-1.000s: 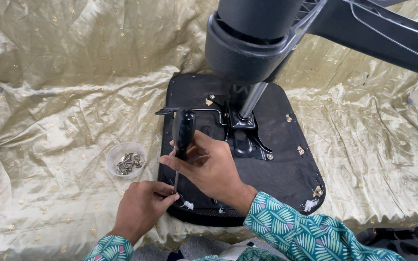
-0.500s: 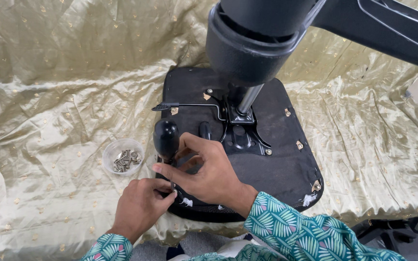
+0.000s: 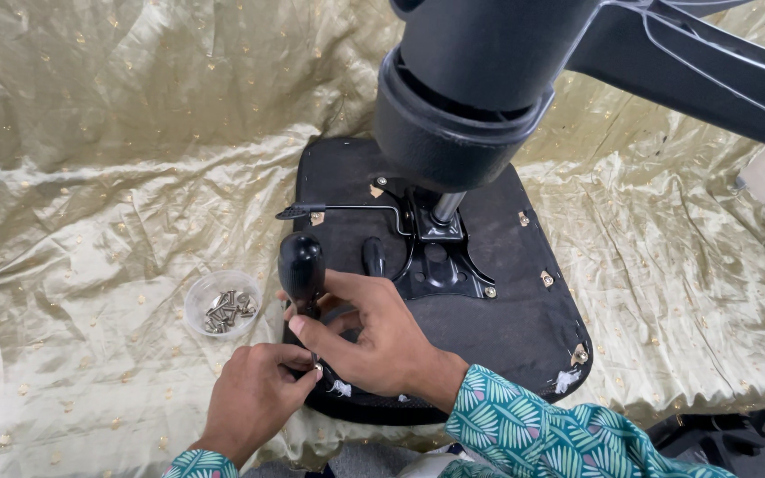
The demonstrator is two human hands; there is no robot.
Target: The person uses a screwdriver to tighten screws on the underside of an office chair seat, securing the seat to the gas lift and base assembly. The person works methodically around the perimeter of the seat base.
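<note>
Black-handled screwdriver (image 3: 301, 265) stands clamped in right hand (image 3: 369, 341); left hand (image 3: 254, 394) pinches its tip below.

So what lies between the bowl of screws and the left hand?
Only bare gold cloth between the bowl of screws and the left hand, per the head view.

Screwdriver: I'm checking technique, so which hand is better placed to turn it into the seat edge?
Probably the right hand: it wraps the screwdriver just below its black handle. The left hand pinches low by the tip at the seat base edge.
</note>
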